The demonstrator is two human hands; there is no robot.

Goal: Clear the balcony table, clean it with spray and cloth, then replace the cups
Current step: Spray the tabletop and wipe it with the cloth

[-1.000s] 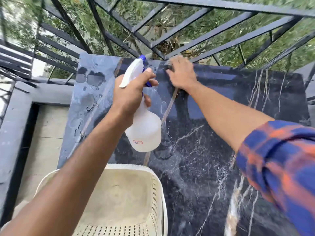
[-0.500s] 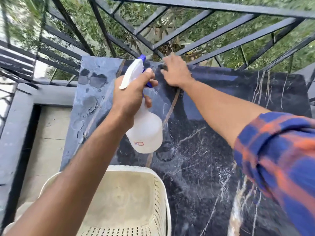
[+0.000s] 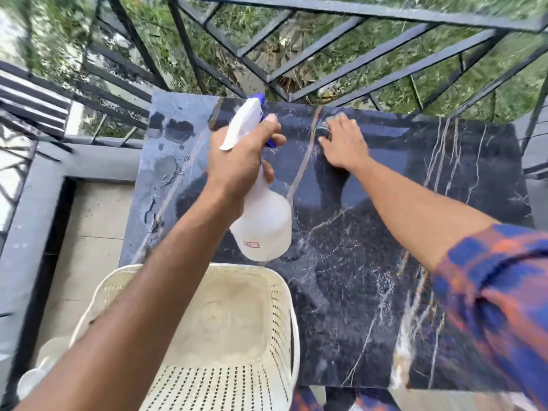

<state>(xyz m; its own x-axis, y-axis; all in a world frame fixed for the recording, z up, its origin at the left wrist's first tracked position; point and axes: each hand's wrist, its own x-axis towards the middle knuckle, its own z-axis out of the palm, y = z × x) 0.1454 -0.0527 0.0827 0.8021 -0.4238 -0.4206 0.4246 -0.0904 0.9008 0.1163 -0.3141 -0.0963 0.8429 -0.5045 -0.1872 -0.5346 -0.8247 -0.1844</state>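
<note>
**Friend:** Where are you at with it?

**Me:** Wiping. My right hand (image 3: 344, 145) is pressed flat on a dark cloth (image 3: 321, 130) at the far edge of the worktop (image 3: 385, 232), just below the railing (image 3: 326, 69). Only a sliver of cloth shows under my fingers, so I cannot tell how it is folded.

**Friend:** And the spray?

**Me:** My left hand (image 3: 240, 161) is clenched around the neck of the spray bottle (image 3: 261, 221), held in the air nearer me than the railing, with nothing coming out that I can see.

**Friend:** Anything different from a second ago?

**Me:** The right hand has slid along that far edge, away from the bottle. The bottle has barely moved. So I judge spraying is paused and the rubbing pass is underway.

**Friend:** How far along?

**Me:** The worktop carries no cups, so clearing looks done. Wet patches remain on the corner left of the bottle, by the railing. The cream chair (image 3: 231, 321) sits at the near edge. I cannot see the cups anywhere, and replacing them is not yet done.
</note>
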